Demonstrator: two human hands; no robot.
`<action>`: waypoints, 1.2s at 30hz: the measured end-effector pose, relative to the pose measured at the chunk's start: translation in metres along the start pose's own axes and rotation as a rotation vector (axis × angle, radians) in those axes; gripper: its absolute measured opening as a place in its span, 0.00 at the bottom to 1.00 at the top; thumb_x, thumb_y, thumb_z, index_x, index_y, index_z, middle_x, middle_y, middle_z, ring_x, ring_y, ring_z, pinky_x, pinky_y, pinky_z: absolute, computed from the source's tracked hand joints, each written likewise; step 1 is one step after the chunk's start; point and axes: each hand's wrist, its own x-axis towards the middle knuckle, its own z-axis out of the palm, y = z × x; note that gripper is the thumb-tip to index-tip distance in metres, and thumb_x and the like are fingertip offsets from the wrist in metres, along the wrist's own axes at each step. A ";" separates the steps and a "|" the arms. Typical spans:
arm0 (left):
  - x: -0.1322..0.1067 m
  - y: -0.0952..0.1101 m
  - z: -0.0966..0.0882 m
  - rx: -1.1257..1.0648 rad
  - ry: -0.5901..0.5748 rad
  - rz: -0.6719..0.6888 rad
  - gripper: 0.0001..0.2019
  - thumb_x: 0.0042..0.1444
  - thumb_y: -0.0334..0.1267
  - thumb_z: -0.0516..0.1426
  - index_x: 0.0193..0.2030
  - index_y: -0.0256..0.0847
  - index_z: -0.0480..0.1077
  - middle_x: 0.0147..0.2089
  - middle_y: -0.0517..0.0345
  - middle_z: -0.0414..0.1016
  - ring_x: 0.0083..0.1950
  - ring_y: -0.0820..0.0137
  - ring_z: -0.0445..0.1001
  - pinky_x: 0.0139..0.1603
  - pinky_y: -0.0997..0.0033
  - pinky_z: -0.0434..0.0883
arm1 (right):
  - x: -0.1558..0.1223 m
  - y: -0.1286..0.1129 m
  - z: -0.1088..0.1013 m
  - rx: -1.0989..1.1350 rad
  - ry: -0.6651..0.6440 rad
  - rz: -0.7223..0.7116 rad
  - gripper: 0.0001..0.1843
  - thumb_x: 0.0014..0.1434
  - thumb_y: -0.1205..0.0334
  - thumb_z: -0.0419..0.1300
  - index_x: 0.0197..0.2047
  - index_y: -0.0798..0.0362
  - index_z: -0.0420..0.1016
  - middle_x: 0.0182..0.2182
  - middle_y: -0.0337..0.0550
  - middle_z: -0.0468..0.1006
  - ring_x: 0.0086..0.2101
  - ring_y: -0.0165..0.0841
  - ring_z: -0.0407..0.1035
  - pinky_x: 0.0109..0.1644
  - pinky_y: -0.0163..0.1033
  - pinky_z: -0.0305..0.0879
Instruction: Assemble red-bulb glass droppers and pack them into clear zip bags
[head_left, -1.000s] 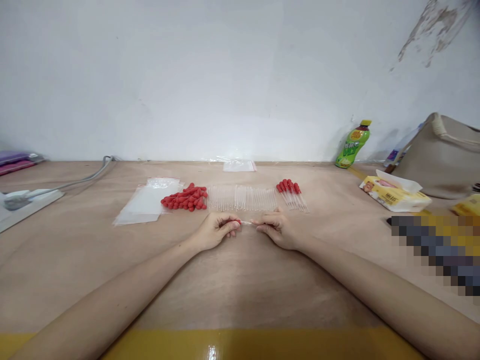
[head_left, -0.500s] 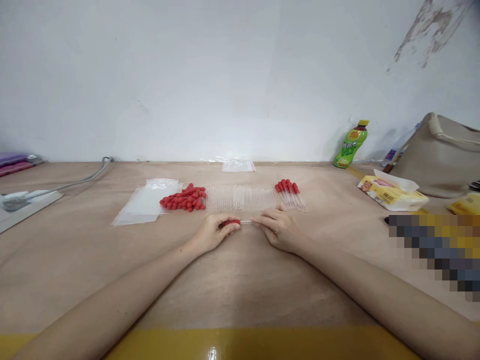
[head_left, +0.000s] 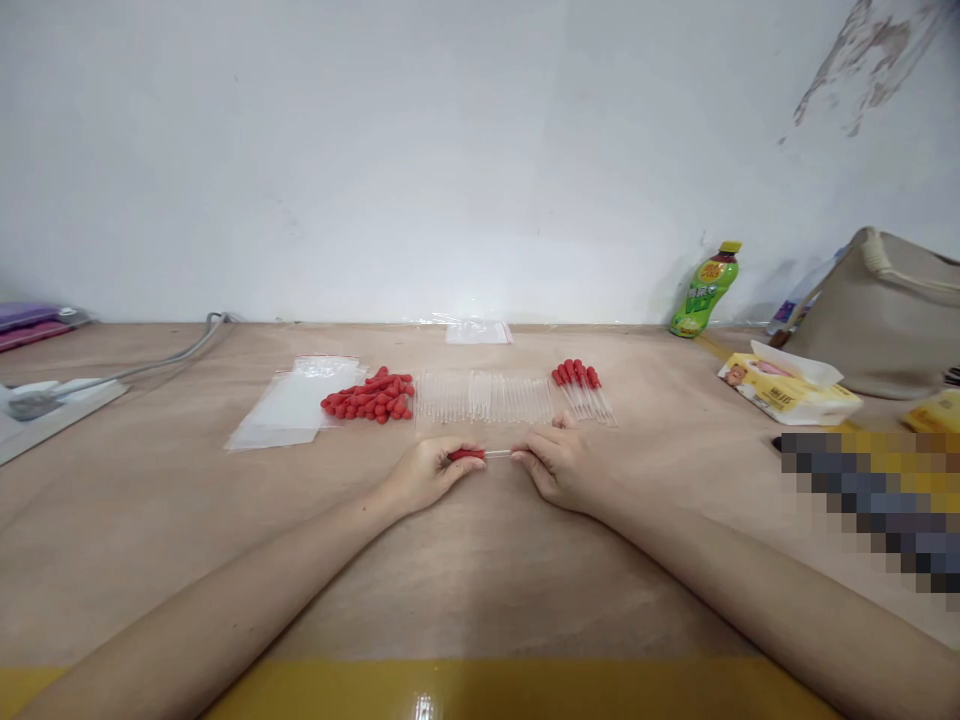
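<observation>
My left hand (head_left: 433, 472) is closed on a red rubber dropper bulb (head_left: 469, 455), its open end facing right. A clear dropper tube (head_left: 497, 454) spans the gap between my hands, meeting the bulb at its left end. The tube's right end is pinched by my right hand (head_left: 556, 464). Just beyond my hands lies a row of clear tubes (head_left: 484, 398). A heap of loose red bulbs (head_left: 371, 397) sits left of that row. To its right, several droppers with red bulbs fitted (head_left: 583, 388) lie side by side.
Clear plastic bags (head_left: 277, 410) are stacked at the left, and a small bag (head_left: 478, 332) lies by the wall. At the right are a green drink bottle (head_left: 705, 290), a yellow tissue pack (head_left: 791, 388) and a beige bag (head_left: 885, 310). A grey cable (head_left: 176, 356) runs along the left.
Both hands have shifted slightly nearer to me and to the right. More of the red bulb shows in my left fingers, and the bare length of tube between the hands looks about the same.
</observation>
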 end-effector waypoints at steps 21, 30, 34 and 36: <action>0.004 -0.005 -0.010 0.103 0.015 0.068 0.10 0.51 0.41 0.58 0.37 0.40 0.74 0.33 0.56 0.77 0.32 0.71 0.73 0.33 0.74 0.69 | 0.002 0.009 0.004 0.179 -0.144 0.076 0.07 0.59 0.62 0.51 0.38 0.54 0.67 0.34 0.42 0.76 0.33 0.31 0.67 0.39 0.37 0.56; 0.002 -0.003 -0.005 0.117 -0.011 0.098 0.08 0.52 0.39 0.57 0.36 0.38 0.74 0.33 0.57 0.77 0.32 0.71 0.73 0.34 0.74 0.69 | 0.004 0.001 0.008 0.069 -0.015 -0.026 0.10 0.60 0.65 0.49 0.31 0.55 0.69 0.26 0.41 0.74 0.27 0.29 0.64 0.36 0.38 0.52; 0.002 -0.003 -0.004 0.095 0.005 0.087 0.08 0.52 0.38 0.58 0.35 0.38 0.74 0.32 0.57 0.78 0.32 0.72 0.74 0.33 0.75 0.69 | 0.004 -0.001 0.009 0.050 -0.013 -0.027 0.13 0.60 0.64 0.47 0.28 0.56 0.69 0.23 0.40 0.73 0.24 0.28 0.62 0.35 0.37 0.52; 0.001 -0.003 -0.003 0.086 0.009 0.087 0.07 0.52 0.38 0.58 0.35 0.38 0.74 0.32 0.57 0.78 0.32 0.72 0.74 0.33 0.75 0.70 | 0.005 -0.002 0.009 0.047 -0.030 -0.024 0.15 0.60 0.63 0.46 0.27 0.56 0.68 0.21 0.40 0.72 0.23 0.27 0.61 0.35 0.37 0.52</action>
